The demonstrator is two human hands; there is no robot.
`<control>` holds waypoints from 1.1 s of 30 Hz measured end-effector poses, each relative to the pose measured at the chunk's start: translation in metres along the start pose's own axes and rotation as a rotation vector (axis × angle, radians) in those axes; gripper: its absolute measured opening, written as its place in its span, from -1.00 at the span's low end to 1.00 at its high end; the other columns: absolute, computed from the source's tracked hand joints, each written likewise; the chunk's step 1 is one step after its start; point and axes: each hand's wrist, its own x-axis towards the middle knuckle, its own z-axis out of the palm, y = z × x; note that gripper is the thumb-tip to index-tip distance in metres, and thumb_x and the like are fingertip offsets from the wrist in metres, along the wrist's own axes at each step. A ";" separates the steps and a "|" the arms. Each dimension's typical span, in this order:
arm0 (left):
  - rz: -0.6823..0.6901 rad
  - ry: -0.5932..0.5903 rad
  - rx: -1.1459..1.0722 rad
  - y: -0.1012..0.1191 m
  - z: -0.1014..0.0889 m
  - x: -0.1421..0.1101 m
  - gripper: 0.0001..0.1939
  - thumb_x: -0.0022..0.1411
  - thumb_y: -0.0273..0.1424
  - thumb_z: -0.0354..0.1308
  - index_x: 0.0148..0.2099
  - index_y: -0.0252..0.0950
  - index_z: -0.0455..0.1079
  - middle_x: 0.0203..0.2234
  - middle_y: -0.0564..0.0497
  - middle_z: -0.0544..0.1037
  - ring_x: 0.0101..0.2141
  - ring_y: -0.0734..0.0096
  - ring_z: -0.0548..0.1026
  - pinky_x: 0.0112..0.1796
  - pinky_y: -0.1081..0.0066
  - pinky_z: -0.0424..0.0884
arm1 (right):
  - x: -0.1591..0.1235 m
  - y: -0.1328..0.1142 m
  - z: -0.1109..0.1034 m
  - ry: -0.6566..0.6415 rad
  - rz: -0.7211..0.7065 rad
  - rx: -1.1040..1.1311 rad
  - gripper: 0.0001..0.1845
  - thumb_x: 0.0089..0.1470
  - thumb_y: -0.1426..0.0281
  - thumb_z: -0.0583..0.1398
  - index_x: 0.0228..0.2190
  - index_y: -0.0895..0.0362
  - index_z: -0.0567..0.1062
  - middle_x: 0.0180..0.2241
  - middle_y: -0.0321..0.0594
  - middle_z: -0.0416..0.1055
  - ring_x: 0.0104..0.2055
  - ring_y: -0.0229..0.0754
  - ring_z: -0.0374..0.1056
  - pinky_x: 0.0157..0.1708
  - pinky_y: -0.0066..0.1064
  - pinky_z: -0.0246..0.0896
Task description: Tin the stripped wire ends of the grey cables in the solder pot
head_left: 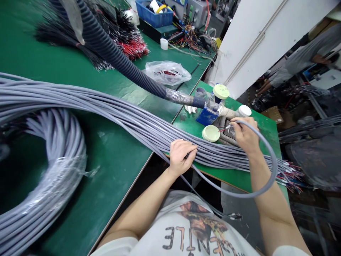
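Best pinching the cable point(247, 195) steadily near its wires point(228, 127) with right hand point(247, 137), curling left hand point(182, 156), grip unclear, over the bundle point(149, 121).

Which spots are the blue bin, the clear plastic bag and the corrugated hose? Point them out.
Blue bin point(155, 17): head view, front wall.
Clear plastic bag point(178, 68): head view, middle.
Corrugated hose point(131, 69): head view, ribbed middle stretch.

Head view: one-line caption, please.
Left hand on a gray cable bundle; right hand holding a looped cable near a round dish.
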 end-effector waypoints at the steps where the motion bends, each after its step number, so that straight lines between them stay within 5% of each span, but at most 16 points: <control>1: 0.005 0.003 -0.001 0.000 0.000 0.000 -0.88 0.13 -0.46 0.19 -0.23 -0.21 0.47 -0.42 0.04 0.60 -0.29 0.33 0.54 -0.05 0.18 0.30 | -0.001 0.007 -0.006 0.020 0.016 -0.031 -0.75 0.20 0.26 0.07 -0.25 0.05 0.51 -0.32 -0.20 0.45 -0.19 -0.06 0.28 -0.10 -0.21 0.07; 5: 0.017 0.011 0.006 0.000 0.000 -0.001 -0.86 0.12 -0.47 0.21 -0.23 -0.20 0.47 -0.41 0.04 0.60 -0.28 0.33 0.54 -0.05 0.18 0.30 | -0.008 0.043 -0.018 0.025 0.072 -0.164 -0.74 0.19 0.26 0.07 -0.27 0.07 0.51 -0.34 -0.16 0.45 -0.19 -0.02 0.28 -0.14 -0.20 0.06; 11: 0.029 0.007 0.020 0.000 0.000 0.000 -0.88 0.12 -0.47 0.20 -0.24 -0.21 0.47 -0.42 0.03 0.60 -0.30 0.31 0.55 -0.07 0.19 0.31 | -0.016 0.078 -0.005 -0.061 0.154 -0.263 -0.71 0.18 0.28 0.04 -0.26 0.11 0.52 -0.35 -0.09 0.46 -0.22 0.02 0.27 -0.23 -0.22 0.05; 28: 0.028 -0.010 0.047 0.000 0.001 -0.001 -0.88 0.13 -0.44 0.20 -0.24 -0.20 0.48 -0.41 0.03 0.60 -0.30 0.30 0.55 -0.08 0.19 0.32 | -0.018 0.091 0.021 -0.133 0.197 -0.290 -0.71 0.15 0.29 0.05 -0.26 0.13 0.53 -0.36 -0.07 0.44 -0.26 0.00 0.26 -0.29 -0.27 0.01; 33: 0.028 -0.015 0.051 -0.004 0.002 -0.001 -0.88 0.12 -0.44 0.20 -0.24 -0.20 0.48 -0.41 0.02 0.61 -0.31 0.31 0.55 -0.08 0.18 0.32 | -0.017 0.087 0.012 -0.116 0.201 -0.272 -0.73 0.16 0.30 0.07 -0.26 0.11 0.53 -0.35 -0.09 0.46 -0.24 0.01 0.29 -0.26 -0.24 0.07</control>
